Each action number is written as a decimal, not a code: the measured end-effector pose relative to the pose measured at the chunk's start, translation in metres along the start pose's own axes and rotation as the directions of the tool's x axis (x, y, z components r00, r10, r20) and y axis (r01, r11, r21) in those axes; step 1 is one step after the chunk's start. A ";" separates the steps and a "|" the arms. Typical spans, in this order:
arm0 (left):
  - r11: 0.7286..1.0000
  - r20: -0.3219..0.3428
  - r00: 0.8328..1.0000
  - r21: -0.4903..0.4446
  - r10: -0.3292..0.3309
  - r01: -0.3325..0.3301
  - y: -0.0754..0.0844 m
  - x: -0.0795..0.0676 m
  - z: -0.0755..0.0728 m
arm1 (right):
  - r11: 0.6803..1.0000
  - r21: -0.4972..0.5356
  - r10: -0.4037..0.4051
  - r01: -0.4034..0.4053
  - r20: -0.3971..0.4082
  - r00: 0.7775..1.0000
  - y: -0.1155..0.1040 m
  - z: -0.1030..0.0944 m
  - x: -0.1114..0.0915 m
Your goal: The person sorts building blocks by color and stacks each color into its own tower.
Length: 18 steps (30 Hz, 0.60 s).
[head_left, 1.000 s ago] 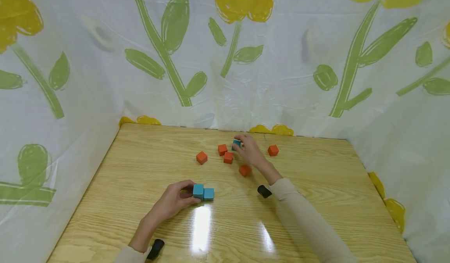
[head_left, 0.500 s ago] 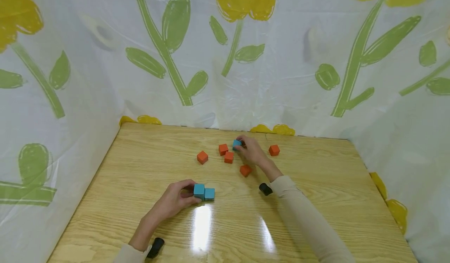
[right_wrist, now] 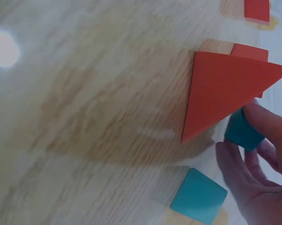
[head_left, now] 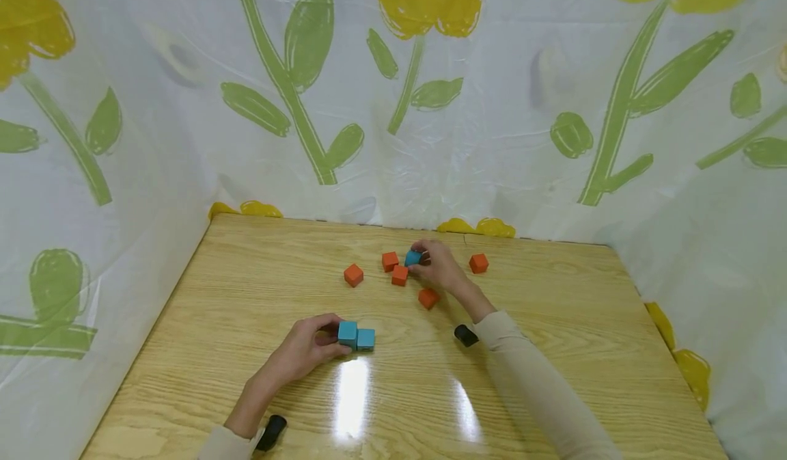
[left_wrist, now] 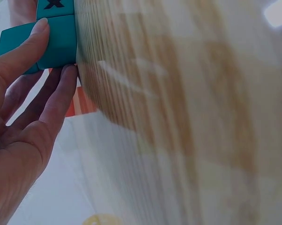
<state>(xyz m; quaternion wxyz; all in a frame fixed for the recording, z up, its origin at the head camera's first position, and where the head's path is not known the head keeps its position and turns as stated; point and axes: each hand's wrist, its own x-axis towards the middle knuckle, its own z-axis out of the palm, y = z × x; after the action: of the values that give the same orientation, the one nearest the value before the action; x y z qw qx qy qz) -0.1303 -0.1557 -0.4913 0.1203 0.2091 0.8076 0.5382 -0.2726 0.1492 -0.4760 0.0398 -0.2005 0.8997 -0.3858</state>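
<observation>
Near the table's [head_left: 246, 255] far edge, a blue cube [head_left: 412, 260] is pinched in the right hand's [head_left: 440, 266] narrow grip (red cubes [head_left: 399, 275] crowd close!), best raised straight up while blue blocks [head_left: 347, 332] are steadied by the left hand [head_left: 300, 350].

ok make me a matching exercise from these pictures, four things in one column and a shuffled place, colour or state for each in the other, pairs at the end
Things
1. left hand
2. right hand
3. table
4. backdrop

Descriptions
A. white, patterned in yellow and green
B. holding a blue cube close to red blocks
C. wood-grained, lying under the blocks
D. gripping at the blue blocks nearer the head camera

Pairs: 1-D, 2-B, 3-C, 4-A
</observation>
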 end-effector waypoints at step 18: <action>1.000 -0.004 1.000 0.002 -0.003 0.003 0.001 0.000 0.001 | 0.989 0.091 -0.107 0.114 -0.075 0.991 -0.023 -0.009 -0.027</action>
<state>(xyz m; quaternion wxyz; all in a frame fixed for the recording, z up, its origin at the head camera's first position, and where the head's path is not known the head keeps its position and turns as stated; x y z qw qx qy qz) -0.1293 -0.1546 -0.4908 0.1191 0.2070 0.8085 0.5379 -0.2423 0.1521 -0.4555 -0.0036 -0.2345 0.8686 -0.4366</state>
